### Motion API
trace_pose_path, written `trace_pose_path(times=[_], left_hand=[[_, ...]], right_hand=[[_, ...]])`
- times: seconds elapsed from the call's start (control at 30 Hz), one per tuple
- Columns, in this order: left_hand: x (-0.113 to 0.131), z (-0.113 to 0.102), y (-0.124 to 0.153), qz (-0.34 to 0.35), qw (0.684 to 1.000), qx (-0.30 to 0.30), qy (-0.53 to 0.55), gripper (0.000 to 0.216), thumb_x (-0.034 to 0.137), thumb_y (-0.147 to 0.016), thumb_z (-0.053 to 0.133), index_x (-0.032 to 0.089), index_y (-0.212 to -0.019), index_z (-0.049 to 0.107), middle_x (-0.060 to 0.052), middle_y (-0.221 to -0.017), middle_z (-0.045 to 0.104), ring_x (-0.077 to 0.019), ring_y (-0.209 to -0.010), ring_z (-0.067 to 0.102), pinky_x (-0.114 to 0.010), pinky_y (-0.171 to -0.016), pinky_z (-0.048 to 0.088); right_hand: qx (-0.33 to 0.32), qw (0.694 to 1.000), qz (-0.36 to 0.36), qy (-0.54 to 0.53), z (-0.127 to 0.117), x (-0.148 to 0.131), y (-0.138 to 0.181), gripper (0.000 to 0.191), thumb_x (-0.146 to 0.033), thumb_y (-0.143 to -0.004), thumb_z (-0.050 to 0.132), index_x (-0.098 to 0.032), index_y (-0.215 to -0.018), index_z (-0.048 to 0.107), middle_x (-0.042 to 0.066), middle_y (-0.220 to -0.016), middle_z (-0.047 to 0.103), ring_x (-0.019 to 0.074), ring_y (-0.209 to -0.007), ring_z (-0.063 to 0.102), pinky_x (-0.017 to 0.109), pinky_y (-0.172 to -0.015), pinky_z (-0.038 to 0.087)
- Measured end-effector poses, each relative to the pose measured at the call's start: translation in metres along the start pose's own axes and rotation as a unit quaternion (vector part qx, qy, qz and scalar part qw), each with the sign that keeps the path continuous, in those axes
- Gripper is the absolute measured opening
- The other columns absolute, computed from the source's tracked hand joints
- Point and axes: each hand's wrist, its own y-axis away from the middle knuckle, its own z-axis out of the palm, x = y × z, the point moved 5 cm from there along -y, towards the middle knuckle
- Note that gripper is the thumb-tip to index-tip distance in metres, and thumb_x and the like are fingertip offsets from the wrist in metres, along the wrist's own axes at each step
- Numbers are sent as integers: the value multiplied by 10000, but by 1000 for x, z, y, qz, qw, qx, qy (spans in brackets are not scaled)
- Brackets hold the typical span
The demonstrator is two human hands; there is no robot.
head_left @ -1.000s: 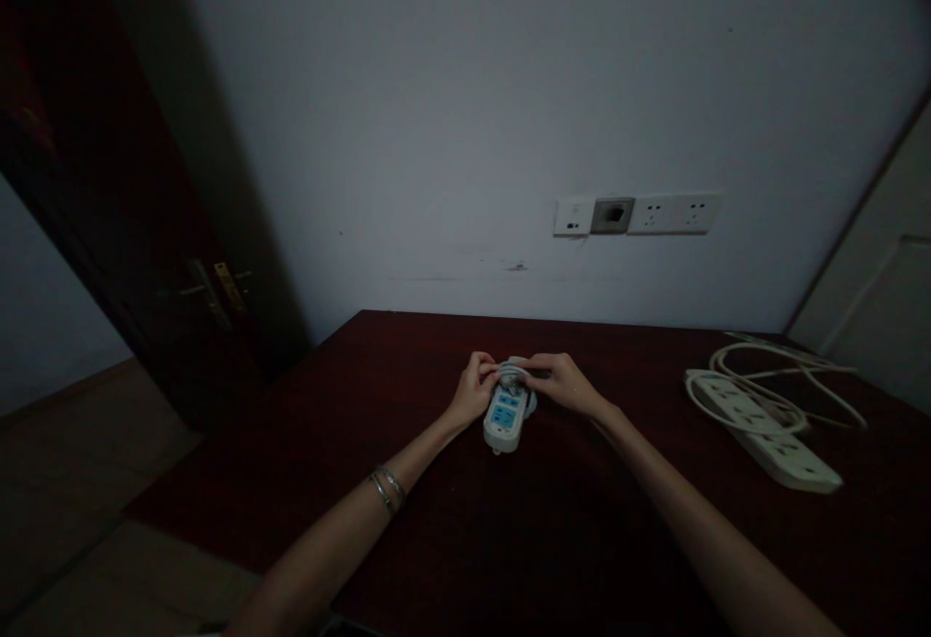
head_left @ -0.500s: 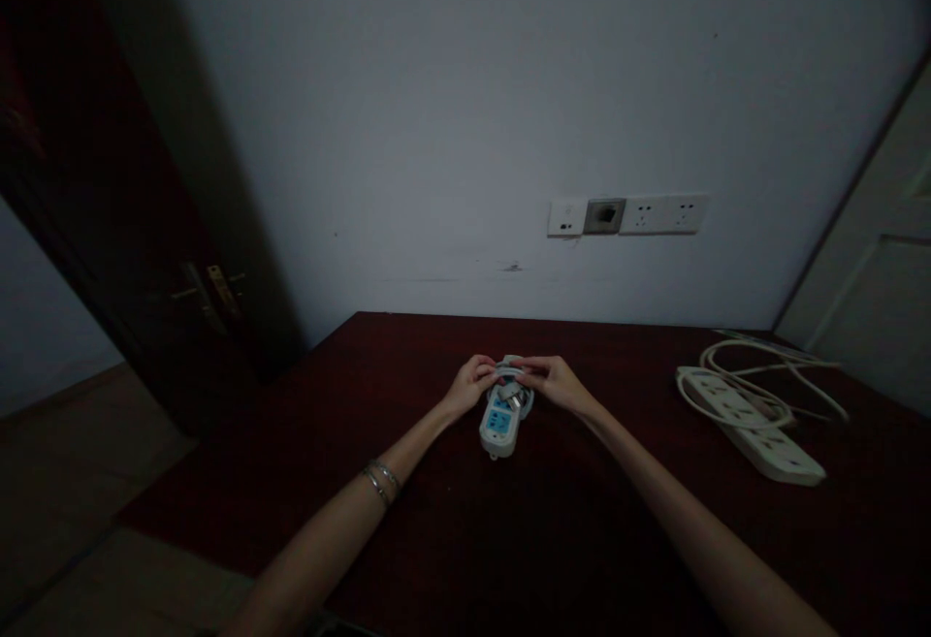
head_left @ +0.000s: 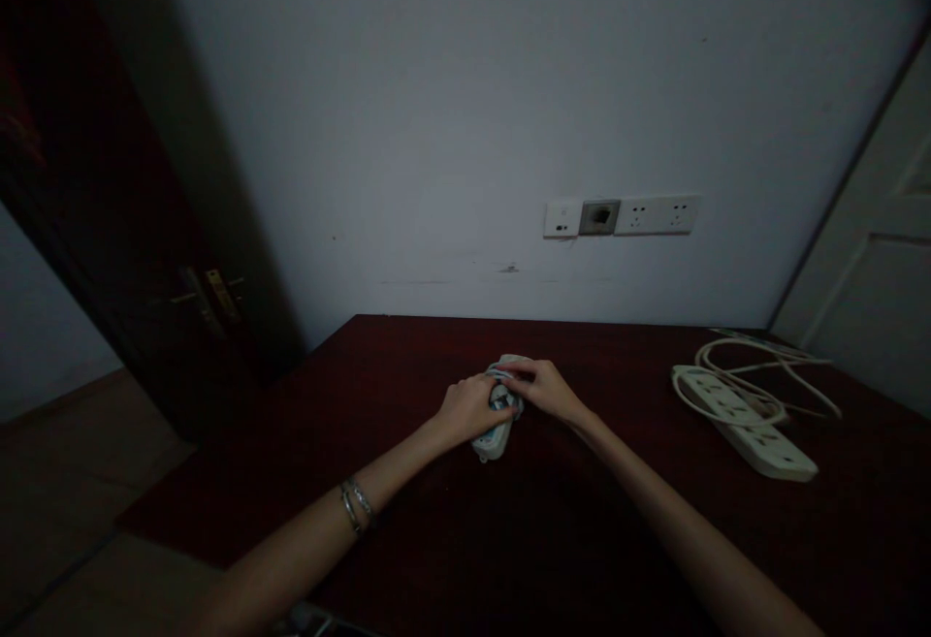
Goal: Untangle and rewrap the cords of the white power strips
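Observation:
A small white power strip with blue socket faces lies at a slant on the dark red table. Its pale cord is looped in a coil on top of the strip, around the plug. My left hand reaches over the strip from the left and grips it together with the coil, thumb across the near part; it hides some of the sockets. From the right, my right hand pinches the cord near the strip's far end, fingertips close together.
To the right lies a longer white power strip with a loose cord in loops over it. Wall sockets are on the wall behind the table. A dark door with a handle stands at left.
My left hand has shifted from pinching the coil's far side to lying across the strip, its thumb now nearer me. The right hand has moved slightly left with the cord.

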Motion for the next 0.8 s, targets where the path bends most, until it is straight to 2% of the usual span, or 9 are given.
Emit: trace_pose_path(times=[0.17, 0.33, 0.53, 0.67, 0.8], left_hand=[[8, 2, 5, -21, 996, 7, -87, 363, 436, -794, 455, 180, -1025, 565, -86, -1013, 591, -243, -835, 606, -336, -696, 453], [13, -5, 17, 4, 993, -2, -119, 359, 460, -772, 476, 165, -945, 587, -88, -966, 590, -235, -857, 596, -329, -712, 450], [24, -13, 40, 55, 988, 6, -143, 322, 429, -759, 498, 154, -893, 599, -97, -939, 612, -238, -904, 576, -309, -694, 443], [32, -14, 67, 83, 988, -21, -132, 318, 433, -766, 489, 160, -894, 590, -94, -941, 616, -238, -920, 574, -302, -697, 444], [27, -26, 74, 52, 995, -18, -80, 322, 429, -742, 528, 181, -944, 567, -76, -978, 609, -236, -882, 587, -315, -684, 448]], right_hand=[[1, 996, -60, 63, -2, -7, 4, 276, -291, -829, 502, -207, -1048, 647, 68, -1018, 644, 185, -946, 580, 332, -869, 431], [21, 989, -34, 141, -6, -1, 8, 282, -280, -848, 458, -245, -1083, 611, 40, -992, 623, 171, -911, 563, 306, -812, 440], [53, 969, 5, 243, -10, 7, 11, 290, -347, -844, 466, -301, -1085, 620, 37, -969, 604, 187, -914, 547, 273, -686, 452], [72, 973, 25, 220, -20, 29, 15, 324, -383, -855, 449, -292, -1121, 611, 39, -931, 594, 166, -802, 576, 271, -663, 467], [74, 987, 0, 140, -21, 40, 15, 332, -386, -839, 481, -264, -1114, 623, 59, -999, 594, 178, -892, 582, 306, -779, 471]])
